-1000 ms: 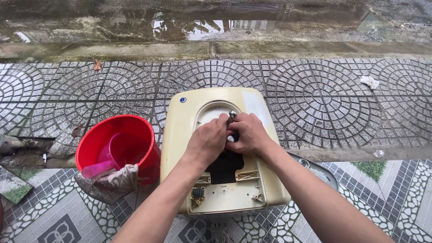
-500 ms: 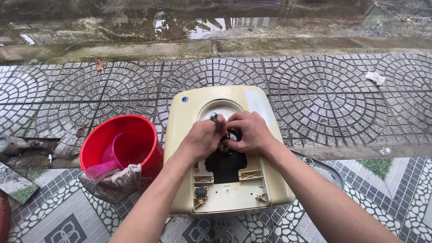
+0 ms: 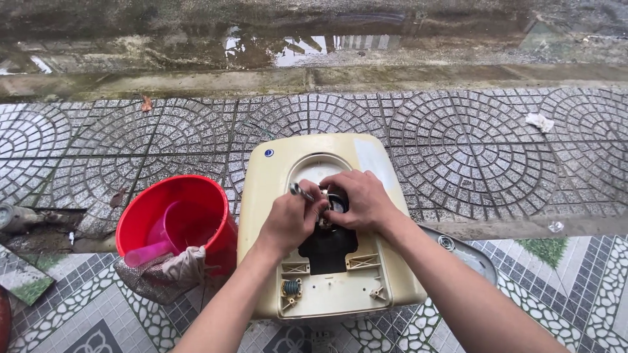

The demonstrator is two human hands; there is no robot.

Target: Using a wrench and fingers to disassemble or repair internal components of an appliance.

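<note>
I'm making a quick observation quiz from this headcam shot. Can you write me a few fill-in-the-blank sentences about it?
1. Both hands, the left hand and the right hand, work at the dark opening of a ____-coloured appliance casing.
2. The bucket beside the casing is ____.
3. A scoop of ____ colour lies inside the bucket.
4. A cloth hangs over the bucket's ____.

Missing words: cream; red; pink; rim

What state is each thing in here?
Cream appliance casing: lying flat, dark opening exposed.
Left hand: gripping a small metal tool.
Right hand: fingers at the opening.
Red bucket: upright, pink scoop inside.
Cloth: draped over bucket rim.
</note>
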